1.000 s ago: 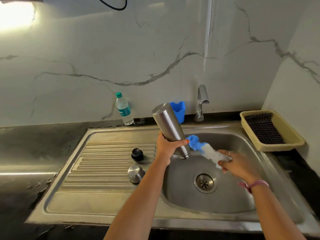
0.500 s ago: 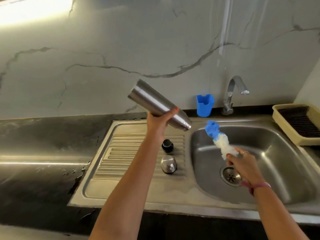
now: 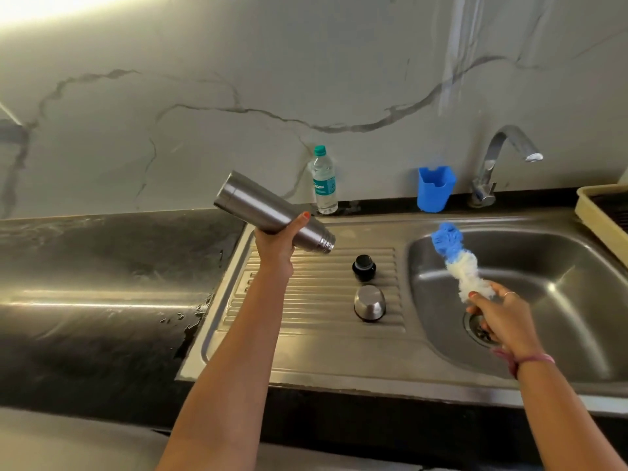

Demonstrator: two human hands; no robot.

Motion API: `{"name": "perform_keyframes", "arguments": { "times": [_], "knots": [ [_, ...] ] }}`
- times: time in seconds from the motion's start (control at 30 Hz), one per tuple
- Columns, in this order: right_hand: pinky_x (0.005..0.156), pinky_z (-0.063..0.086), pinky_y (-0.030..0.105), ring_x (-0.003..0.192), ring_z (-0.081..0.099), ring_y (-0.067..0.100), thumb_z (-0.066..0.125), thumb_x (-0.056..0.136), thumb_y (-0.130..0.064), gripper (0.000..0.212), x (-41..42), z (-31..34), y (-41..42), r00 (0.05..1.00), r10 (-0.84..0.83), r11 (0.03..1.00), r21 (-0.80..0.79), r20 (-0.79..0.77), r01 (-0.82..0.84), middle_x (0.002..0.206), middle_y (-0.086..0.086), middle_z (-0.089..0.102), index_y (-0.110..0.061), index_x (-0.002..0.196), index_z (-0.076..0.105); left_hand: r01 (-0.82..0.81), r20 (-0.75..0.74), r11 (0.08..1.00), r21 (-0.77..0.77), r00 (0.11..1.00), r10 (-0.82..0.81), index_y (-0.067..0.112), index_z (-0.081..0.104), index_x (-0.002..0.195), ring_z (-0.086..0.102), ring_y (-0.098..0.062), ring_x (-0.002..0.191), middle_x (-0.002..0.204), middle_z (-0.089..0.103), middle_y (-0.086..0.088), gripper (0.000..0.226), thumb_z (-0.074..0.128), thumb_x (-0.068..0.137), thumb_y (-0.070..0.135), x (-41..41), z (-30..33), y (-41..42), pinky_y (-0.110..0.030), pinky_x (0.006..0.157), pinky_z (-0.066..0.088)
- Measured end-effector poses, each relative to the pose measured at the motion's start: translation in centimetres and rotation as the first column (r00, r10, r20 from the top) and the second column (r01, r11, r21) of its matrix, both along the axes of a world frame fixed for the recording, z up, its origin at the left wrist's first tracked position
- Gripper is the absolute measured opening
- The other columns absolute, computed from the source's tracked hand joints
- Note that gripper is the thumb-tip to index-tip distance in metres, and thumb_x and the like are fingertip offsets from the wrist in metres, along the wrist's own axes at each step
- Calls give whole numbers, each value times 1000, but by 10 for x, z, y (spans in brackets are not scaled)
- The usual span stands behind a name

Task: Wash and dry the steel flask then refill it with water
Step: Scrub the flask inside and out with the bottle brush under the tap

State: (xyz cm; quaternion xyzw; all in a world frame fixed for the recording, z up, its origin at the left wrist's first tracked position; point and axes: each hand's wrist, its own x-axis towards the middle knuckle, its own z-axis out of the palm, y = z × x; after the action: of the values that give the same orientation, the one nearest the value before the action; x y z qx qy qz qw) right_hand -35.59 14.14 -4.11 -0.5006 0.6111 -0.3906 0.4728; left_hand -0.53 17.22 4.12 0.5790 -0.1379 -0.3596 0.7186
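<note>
At the left a dark, wet stone desk (image 3: 102, 266) meets the ribbed draining board of a steel sink (image 3: 306, 334). Above the board the left hand (image 3: 277, 244) has its fingers wrapped round a cylindrical steel flask (image 3: 265, 212), tilted with its open mouth down to the right. On the board stand a black stopper (image 3: 364, 267) and a steel cap (image 3: 369, 303). Over the basin the right hand (image 3: 499, 314) grips a blue-and-white bottle brush (image 3: 458, 263).

Silver steel flask (image 3: 272, 215) gleams beside the grey ridged drainboard (image 3: 306, 300). On the drainboard, a black stopper (image 3: 364, 266) and silver cap (image 3: 369, 303). Right of it, the brush (image 3: 457, 260) shows blue tip, white body. Behind: blue cup (image 3: 436, 189), teal-capped bottle (image 3: 324, 181), grey-veined white wall (image 3: 238, 96).
</note>
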Motion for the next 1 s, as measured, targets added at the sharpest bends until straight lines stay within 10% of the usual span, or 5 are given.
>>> {"name": "perform_keyframes", "arguments": {
  "times": [0.23, 0.43, 1.0],
  "knots": [
    [67, 51, 43, 61, 55, 21, 63, 89, -26, 27, 17, -2, -5, 996, -23, 1000, 10, -81, 24, 76, 4, 72, -38, 112, 58, -5, 304, 979, 203, 951, -58, 14, 48, 129, 58, -18, 105, 118, 62, 2, 90, 96, 54, 14, 4, -23, 1, -36, 97, 50],
    [55, 43, 31, 57, 49, 19, 63, 90, -23, 35, 16, -5, -3, 997, -42, 998, 34, -59, 44, 77, 8, 71, -30, 123, 58, 9, 453, 948, 319, 877, -161, 17, 45, 131, 58, -22, 113, 120, 60, 2, 93, 97, 54, 14, 2, -38, -2, -38, 97, 51],
    [50, 42, 25, 56, 52, 9, 63, 92, -20, 43, 21, -13, -6, 994, -54, 996, 68, -90, 61, 80, 8, 70, -21, 134, 52, -13, 507, 928, 372, 840, -191, 17, 41, 134, 58, -27, 118, 128, 60, -6, 99, 97, 52, 17, 5, -77, -14, -45, 102, 49]
  ]
}}
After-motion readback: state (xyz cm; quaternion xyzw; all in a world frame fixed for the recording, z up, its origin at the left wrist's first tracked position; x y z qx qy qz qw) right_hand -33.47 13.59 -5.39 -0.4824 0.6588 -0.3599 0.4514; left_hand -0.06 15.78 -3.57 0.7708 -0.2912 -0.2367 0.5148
